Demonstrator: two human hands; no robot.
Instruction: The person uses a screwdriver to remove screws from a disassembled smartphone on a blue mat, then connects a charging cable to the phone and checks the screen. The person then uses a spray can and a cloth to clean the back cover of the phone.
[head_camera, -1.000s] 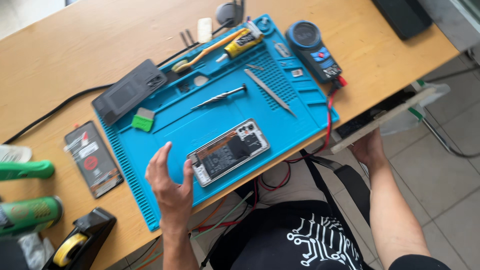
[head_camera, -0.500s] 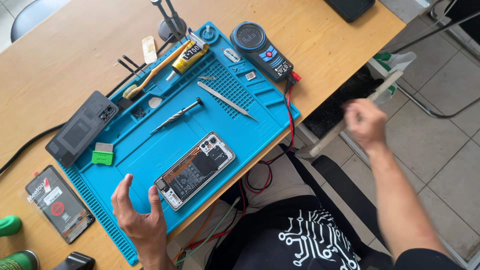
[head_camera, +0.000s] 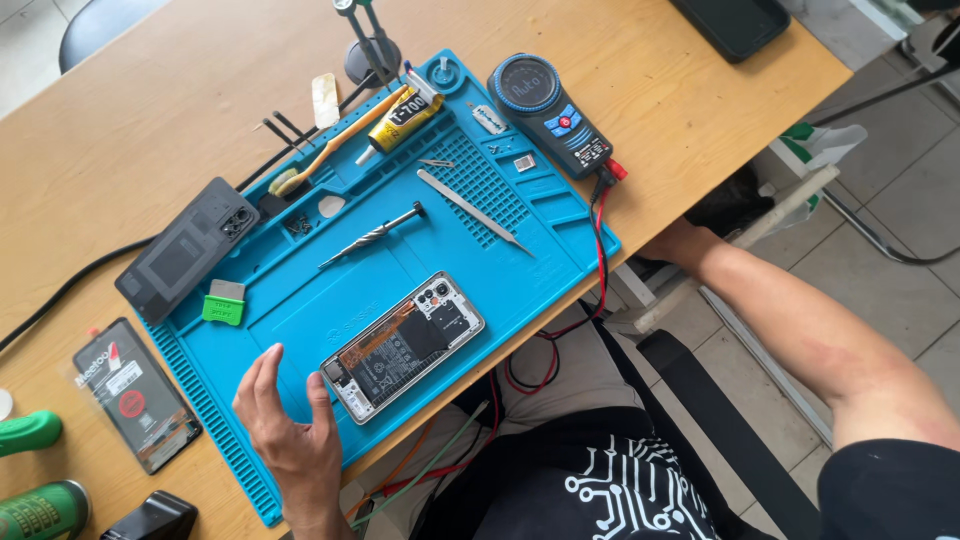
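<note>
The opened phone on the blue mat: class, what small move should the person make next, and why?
Probably lay the left hand on the opened phone to steady it. The hand hovers open beside the phone's lower end, not touching it, while the right hand is down past the table edge, away from the screwdriver and tweezers.

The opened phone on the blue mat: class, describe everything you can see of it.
The opened phone lies flat, back cover off, insides facing up, on the blue mat near its front edge, angled diagonally. A light, silvery frame surrounds dark boards and shields, an orange-brown strip crosses the middle, and camera lenses sit at the upper right corner. The left hand rests beside its lower left end, with the fingertips close; whether they touch it is unclear. No tool touches it.
</note>
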